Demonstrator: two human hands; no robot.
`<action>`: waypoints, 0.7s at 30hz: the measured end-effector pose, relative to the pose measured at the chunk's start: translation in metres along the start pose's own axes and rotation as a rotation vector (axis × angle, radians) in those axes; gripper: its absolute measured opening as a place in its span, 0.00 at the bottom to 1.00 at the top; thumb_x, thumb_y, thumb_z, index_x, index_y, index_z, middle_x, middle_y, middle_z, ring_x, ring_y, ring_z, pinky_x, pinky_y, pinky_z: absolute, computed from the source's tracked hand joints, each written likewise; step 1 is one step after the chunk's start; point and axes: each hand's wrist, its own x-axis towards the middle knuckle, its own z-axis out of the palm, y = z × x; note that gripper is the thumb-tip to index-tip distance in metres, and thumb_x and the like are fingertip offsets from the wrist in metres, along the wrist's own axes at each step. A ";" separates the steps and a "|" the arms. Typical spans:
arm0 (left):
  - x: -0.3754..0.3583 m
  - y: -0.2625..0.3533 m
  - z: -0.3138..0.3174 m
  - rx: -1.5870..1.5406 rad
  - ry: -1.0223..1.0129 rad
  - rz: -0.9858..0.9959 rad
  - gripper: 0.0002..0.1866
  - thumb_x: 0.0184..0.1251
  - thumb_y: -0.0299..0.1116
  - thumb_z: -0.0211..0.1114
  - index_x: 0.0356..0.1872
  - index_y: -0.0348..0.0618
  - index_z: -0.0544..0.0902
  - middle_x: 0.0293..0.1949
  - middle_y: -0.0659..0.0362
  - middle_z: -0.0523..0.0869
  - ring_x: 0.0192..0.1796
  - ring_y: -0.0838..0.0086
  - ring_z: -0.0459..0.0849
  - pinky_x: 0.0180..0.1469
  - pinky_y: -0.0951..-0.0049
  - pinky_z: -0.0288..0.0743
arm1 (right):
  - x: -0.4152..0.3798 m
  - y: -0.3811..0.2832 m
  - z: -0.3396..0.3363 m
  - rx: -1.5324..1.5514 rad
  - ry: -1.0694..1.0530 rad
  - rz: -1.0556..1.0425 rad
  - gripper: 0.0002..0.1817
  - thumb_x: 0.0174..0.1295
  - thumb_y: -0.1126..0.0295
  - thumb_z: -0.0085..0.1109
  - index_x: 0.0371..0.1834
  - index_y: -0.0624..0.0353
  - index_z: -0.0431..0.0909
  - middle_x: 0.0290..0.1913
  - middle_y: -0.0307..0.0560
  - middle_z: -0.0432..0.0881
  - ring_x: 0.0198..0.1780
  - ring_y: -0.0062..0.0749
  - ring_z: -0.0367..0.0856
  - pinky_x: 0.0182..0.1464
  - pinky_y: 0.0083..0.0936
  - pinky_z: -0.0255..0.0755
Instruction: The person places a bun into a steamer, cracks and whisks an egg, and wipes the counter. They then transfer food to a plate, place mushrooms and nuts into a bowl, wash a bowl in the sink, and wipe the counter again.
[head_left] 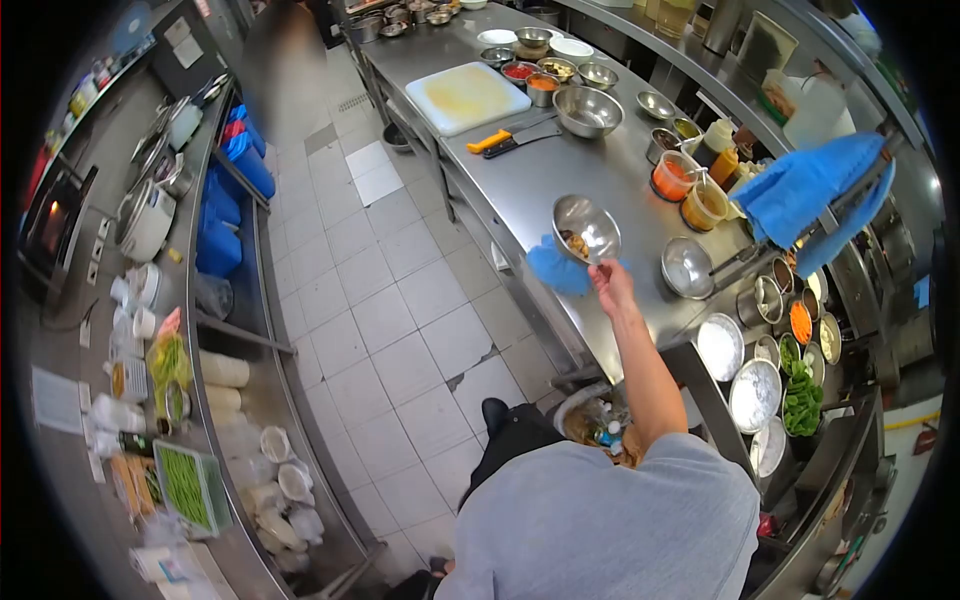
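Note:
My right hand (612, 287) reaches forward over the steel counter, its fingers closed on the near rim of a metal bowl (598, 222). Small brown and yellowish food pieces (574, 243) lie in the lower left part of this bowl. A crumpled blue cloth (558, 268) is at the counter edge, partly covered by the bowl. To the right of my hand stands another metal bowl (688, 268). My left hand does not show.
Farther along the counter (620, 170) are a knife (522, 138), a yellow-handled tool (490, 141), a cutting board (467, 97) and several ingredient bowls. Sauce tubs (704, 205) stand right. A bin (590, 415) sits below. A blurred person (285, 60) is in the aisle.

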 end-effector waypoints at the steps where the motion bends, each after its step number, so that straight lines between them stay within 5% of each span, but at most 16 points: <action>1: 0.009 0.015 -0.002 0.006 0.007 -0.014 0.09 0.58 0.33 0.62 0.33 0.37 0.79 0.25 0.54 0.83 0.23 0.69 0.79 0.22 0.66 0.69 | 0.016 0.001 0.008 0.007 0.010 -0.009 0.04 0.62 0.76 0.55 0.37 0.65 0.76 0.32 0.48 0.81 0.31 0.33 0.83 0.37 0.26 0.85; 12: 0.201 0.243 -0.041 0.007 0.042 -0.016 0.09 0.58 0.32 0.61 0.35 0.37 0.78 0.26 0.54 0.83 0.22 0.69 0.79 0.20 0.67 0.67 | 0.214 -0.055 0.089 0.194 0.202 -0.262 0.03 0.64 0.78 0.54 0.37 0.66 0.75 0.33 0.47 0.80 0.31 0.32 0.84 0.39 0.25 0.87; 18: 0.308 0.459 -0.064 0.286 -0.215 0.120 0.07 0.63 0.30 0.57 0.36 0.38 0.78 0.26 0.57 0.82 0.22 0.70 0.80 0.19 0.69 0.72 | 0.297 -0.103 0.123 0.199 0.453 -0.435 0.05 0.64 0.78 0.54 0.39 0.69 0.74 0.34 0.49 0.80 0.32 0.34 0.84 0.39 0.25 0.87; 21: 0.349 0.584 -0.068 0.296 -0.167 0.209 0.07 0.67 0.31 0.55 0.36 0.39 0.78 0.26 0.58 0.81 0.23 0.70 0.80 0.19 0.68 0.75 | 0.354 -0.128 0.111 0.222 0.428 -0.445 0.03 0.64 0.79 0.54 0.37 0.69 0.74 0.38 0.50 0.80 0.36 0.36 0.85 0.40 0.26 0.88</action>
